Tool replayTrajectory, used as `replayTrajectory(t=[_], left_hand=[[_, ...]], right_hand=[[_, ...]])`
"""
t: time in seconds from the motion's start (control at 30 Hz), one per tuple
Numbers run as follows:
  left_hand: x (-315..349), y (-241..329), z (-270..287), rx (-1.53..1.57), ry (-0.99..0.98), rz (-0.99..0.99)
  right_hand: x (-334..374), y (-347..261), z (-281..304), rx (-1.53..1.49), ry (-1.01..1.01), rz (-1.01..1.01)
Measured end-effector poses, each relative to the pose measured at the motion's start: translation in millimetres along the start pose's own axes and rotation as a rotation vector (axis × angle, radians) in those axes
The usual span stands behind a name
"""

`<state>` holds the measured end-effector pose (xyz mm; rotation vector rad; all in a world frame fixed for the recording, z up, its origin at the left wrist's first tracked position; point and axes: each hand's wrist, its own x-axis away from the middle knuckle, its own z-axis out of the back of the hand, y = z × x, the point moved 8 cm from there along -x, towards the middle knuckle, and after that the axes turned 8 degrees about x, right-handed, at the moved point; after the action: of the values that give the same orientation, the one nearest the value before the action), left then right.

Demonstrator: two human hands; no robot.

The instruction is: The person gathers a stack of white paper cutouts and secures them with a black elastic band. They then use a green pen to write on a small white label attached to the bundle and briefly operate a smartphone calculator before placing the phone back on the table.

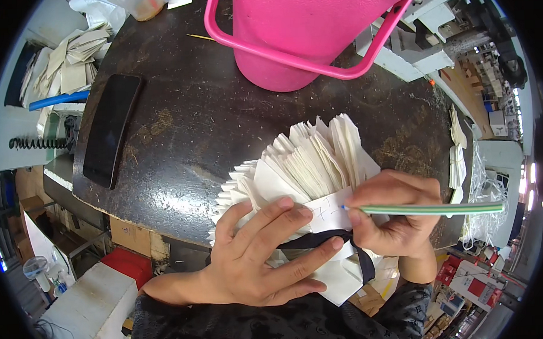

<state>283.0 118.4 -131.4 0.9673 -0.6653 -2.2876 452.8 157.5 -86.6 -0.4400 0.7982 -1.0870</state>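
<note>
A thick bundle of white paper pieces (310, 159), fanned out at its far end, lies at the table's near edge. Round its middle runs a dark fabric strip (313, 240), with one end hanging down. My left hand (259, 256) rests on the bundle with fingers spread, its fingertips beside a white slip (328, 210) that bears blue pen marks. Pinched in my right hand (398, 210) is a green-and-white striped pen (446, 209), its tip touching the slip. Both hands cover parts of the bundle.
Beyond the bundle stands a pink bucket (280, 61) with its handle leaning toward me. A black phone (111, 130) lies on the dark table (181, 149) to the left. Loose paper stacks (70, 63) sit at the far left, and clear plastic (485, 204) hangs at the right edge.
</note>
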Motion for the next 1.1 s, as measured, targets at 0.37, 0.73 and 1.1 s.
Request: replayTrajectory(t=[0.37, 0.73, 1.1], left_hand=[[-1, 0, 1, 0.009, -0.003, -0.008], [-2, 1, 1, 0.032, 0.006, -0.014], [9, 18, 10, -0.064, 0.134, -0.045]], right_hand=[[3, 6, 5, -0.005, 0.008, -0.014], [7, -1, 4, -0.001, -0.02, -0.004], [9, -6, 20, -0.07, -0.034, -0.052]])
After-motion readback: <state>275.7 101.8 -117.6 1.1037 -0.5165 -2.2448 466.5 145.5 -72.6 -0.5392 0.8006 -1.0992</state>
